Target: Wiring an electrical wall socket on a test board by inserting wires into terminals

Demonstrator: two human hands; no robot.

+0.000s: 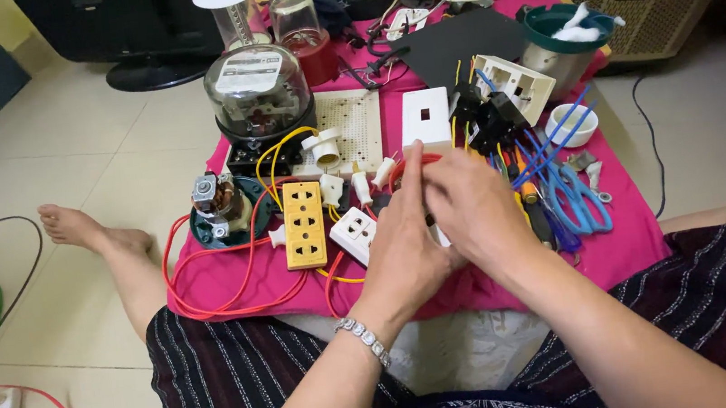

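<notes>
Yellow socket strip (304, 224): one. White socket block (354, 233): one. White switch plate (424, 117): one. Domed meter (258, 93): one. Blue-handled pliers (583, 197): one. Small white cups (570, 125): two.

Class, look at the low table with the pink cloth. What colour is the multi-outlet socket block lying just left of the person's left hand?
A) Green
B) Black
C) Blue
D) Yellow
D: the socket block is yellow, lying on the pink cloth beside a white socket and just left of the left hand, with red wire looping around it.
</notes>
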